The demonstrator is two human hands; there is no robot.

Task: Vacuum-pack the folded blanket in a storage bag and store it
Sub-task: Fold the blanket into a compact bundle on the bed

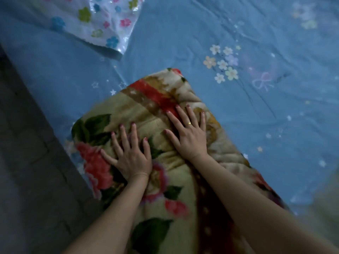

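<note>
A thick folded blanket point(146, 110) with a cream ground and red flowers and green leaves lies on the blue bed sheet point(256, 125), running from the middle of the view toward me. My left hand point(129, 154) lies flat on its near left part, fingers spread and straight. My right hand point(189, 133), wearing a gold ring, presses flat on the blanket a little farther away and to the right. A clear plastic storage bag point(102, 21) printed with coloured flowers lies at the top left of the bed, apart from the blanket.
The bed's left edge runs diagonally down the view, with a dark grey tiled floor point(27, 162) beyond it. The sheet has printed flowers point(222, 65) and small stars and stretches wide to the right of the blanket.
</note>
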